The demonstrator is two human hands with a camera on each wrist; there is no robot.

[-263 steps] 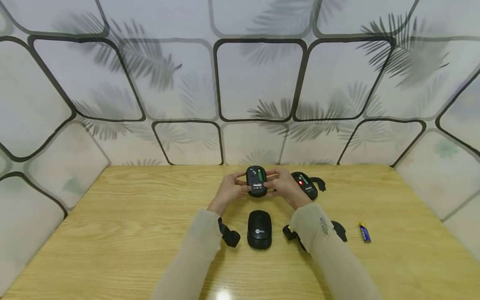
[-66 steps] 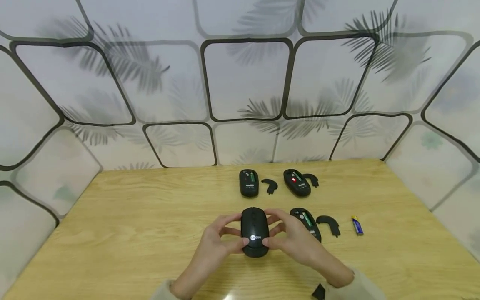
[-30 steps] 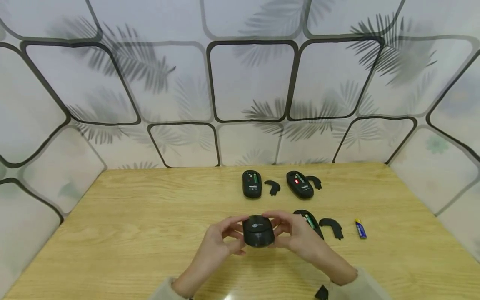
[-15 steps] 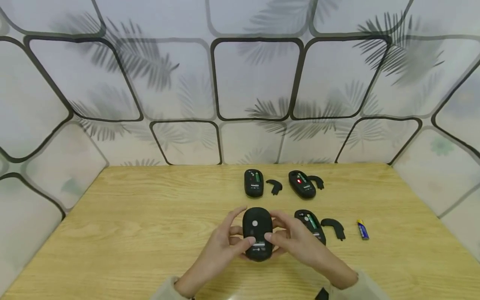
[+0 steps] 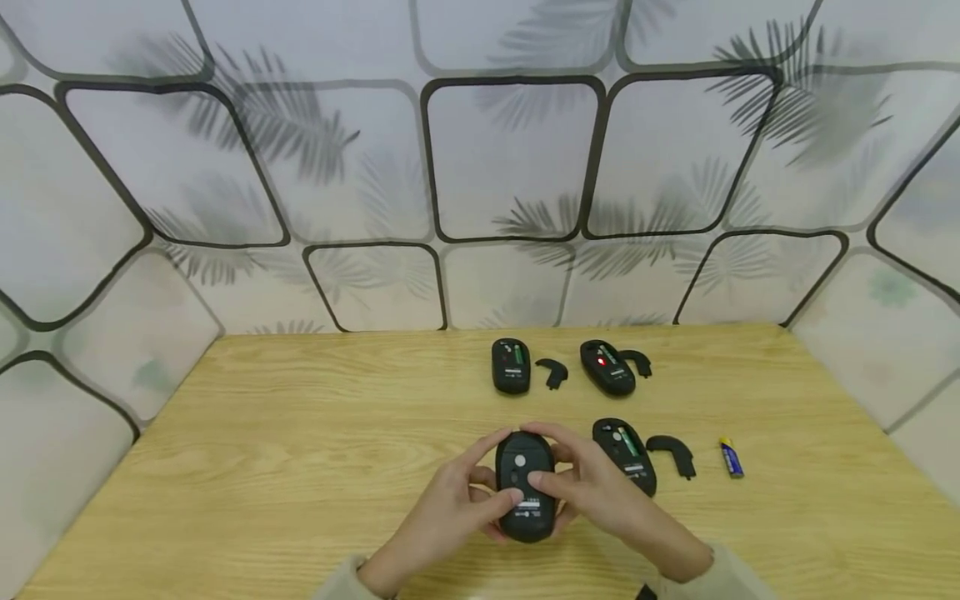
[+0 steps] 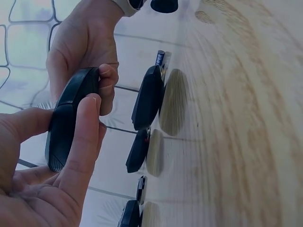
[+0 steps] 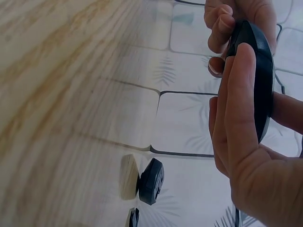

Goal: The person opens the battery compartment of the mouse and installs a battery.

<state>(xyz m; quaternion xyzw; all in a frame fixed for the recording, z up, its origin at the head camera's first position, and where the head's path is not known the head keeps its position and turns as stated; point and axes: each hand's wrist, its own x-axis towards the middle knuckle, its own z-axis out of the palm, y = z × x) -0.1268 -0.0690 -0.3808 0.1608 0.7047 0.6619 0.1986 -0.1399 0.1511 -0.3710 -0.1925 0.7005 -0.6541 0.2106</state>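
Between both hands, above the table, a black computer mouse is held with its underside turned up. My left hand grips its left side, thumb across the label area. On the other side my right hand grips it too, its thumb pressing the underside near the middle. Both wrist views show fingers along the shell of the mouse, which is off the table. In the right wrist view the mouse stands edge-on between the fingers and thumb.
Three more mice lie upside down with battery bays uncovered: one at the back, one with a red light, one beside my right hand. Curved black covers lie near them. A blue-and-yellow battery lies at right.
The mouse was held top side up, then tipped over to show its underside. Earlier, both hands held another mouse at the back, which now lies on the table.
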